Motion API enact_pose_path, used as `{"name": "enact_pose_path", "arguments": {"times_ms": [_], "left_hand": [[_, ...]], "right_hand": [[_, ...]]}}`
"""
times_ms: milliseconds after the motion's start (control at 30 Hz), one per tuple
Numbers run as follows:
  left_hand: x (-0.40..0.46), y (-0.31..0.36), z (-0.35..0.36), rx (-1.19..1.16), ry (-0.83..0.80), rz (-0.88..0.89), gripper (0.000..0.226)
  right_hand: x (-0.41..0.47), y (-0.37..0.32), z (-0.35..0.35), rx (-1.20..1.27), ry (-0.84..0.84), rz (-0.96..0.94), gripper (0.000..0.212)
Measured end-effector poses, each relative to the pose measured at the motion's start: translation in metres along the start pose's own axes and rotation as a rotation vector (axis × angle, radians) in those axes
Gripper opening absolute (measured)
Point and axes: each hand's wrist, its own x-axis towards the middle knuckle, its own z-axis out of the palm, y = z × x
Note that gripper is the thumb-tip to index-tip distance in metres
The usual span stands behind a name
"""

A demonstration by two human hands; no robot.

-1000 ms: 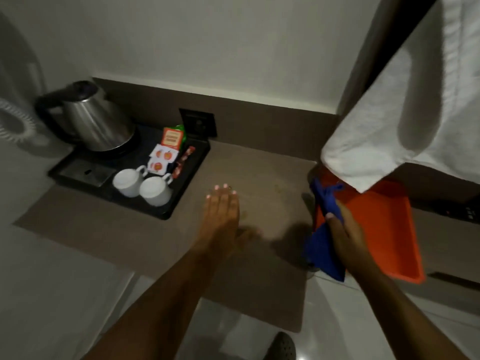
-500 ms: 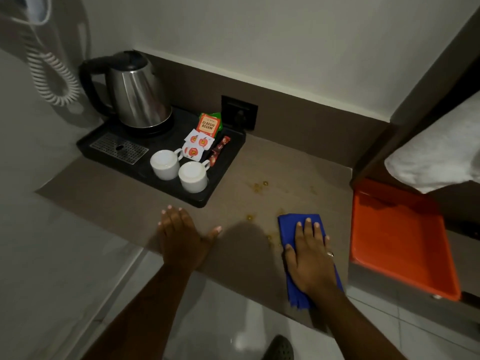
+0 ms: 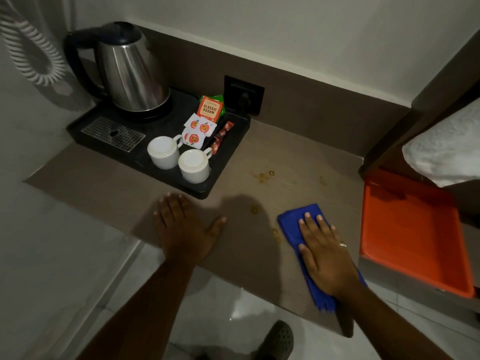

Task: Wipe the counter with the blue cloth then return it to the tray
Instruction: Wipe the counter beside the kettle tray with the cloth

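Since 0.5 s ago, little has shifted: the right hand (image 3: 324,253) stays flat on the blue cloth (image 3: 293,224), fingers spread, on the counter (image 3: 298,157) beside the empty orange tray (image 3: 410,229). Left hand (image 3: 181,229) rests flat, fingers splayed; amber drops (image 3: 266,175) lie nearby.

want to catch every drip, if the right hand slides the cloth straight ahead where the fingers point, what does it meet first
Probably bare counter first; the right hand on the blue cloth points up and slightly left, toward the amber drops, though they may lie just left of its line.

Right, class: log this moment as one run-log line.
phase: wiping | right hand: flat on blue cloth | left hand: braced on brown counter | amber drips: unwiped | orange plastic tray: no cloth
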Motion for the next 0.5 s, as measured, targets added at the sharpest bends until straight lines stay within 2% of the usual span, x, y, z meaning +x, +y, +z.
{"name": "enact_pose_path", "arguments": {"times_ms": [100,167,233,300,367,433,500], "left_hand": [[0.0,0.001,0.005,-0.017,0.025,0.011,0.125],[0.001,0.001,0.007,-0.01,0.042,0.013,0.123],[0.0,0.001,0.007,-0.003,0.051,0.013,0.123],[0.001,0.001,0.006,-0.001,0.043,0.0,0.124],[0.002,0.001,0.003,0.002,-0.004,-0.011,0.128],[0.006,-0.006,-0.001,0.004,-0.043,0.007,0.133],[0.014,-0.027,-0.007,-0.016,-0.026,0.02,0.137]], "right_hand": [[0.028,0.005,-0.008,0.035,0.054,0.219,0.059],[0.049,-0.012,-0.007,0.031,0.082,0.391,0.061],[0.065,-0.04,-0.003,0.058,0.108,0.474,0.061],[0.069,-0.069,0.005,0.065,0.108,0.4,0.06],[0.056,-0.085,0.014,0.045,0.076,0.247,0.06],[0.037,-0.076,0.014,0.03,0.054,0.124,0.06],[0.023,-0.052,0.007,0.068,0.067,0.098,0.06]]}}
